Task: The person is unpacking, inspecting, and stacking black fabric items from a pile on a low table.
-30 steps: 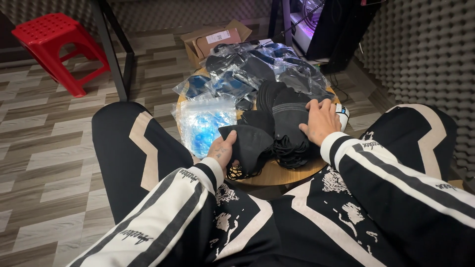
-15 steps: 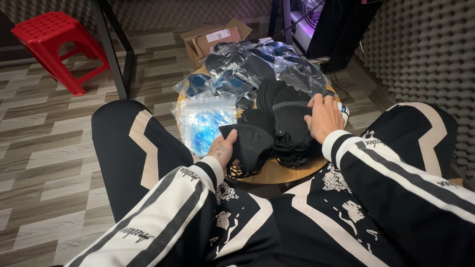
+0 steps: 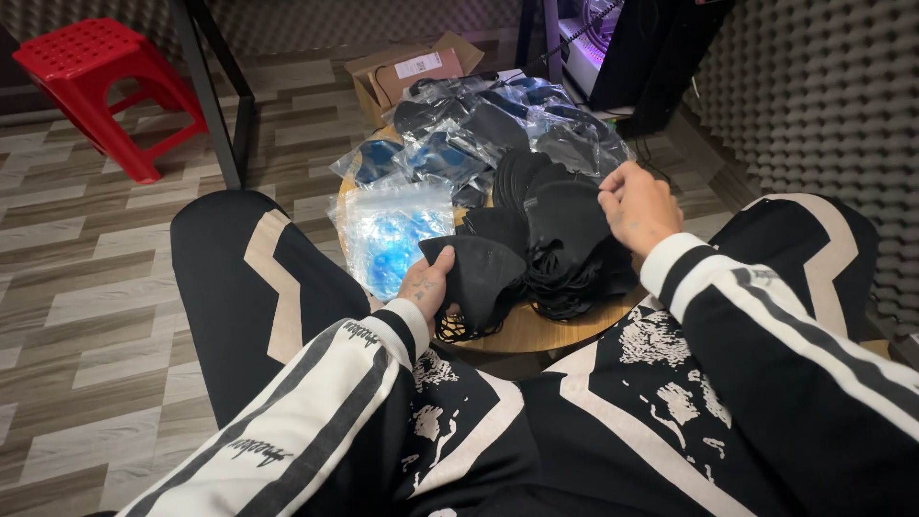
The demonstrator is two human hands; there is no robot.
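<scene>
I see, from left to right, a clear plastic bag (image 3: 388, 235) on the round wooden table (image 3: 536, 330), my left hand (image 3: 428, 285) gripping one black mask (image 3: 479, 273), then my right hand (image 3: 638, 204), fingers curled, pinching the black mask stack (image 3: 565, 239) at table centre.

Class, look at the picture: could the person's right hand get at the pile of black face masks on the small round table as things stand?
Probably yes. The right hand is already at the edge of the black masks, fingers against the top of the stack, and nothing lies between them.
</scene>
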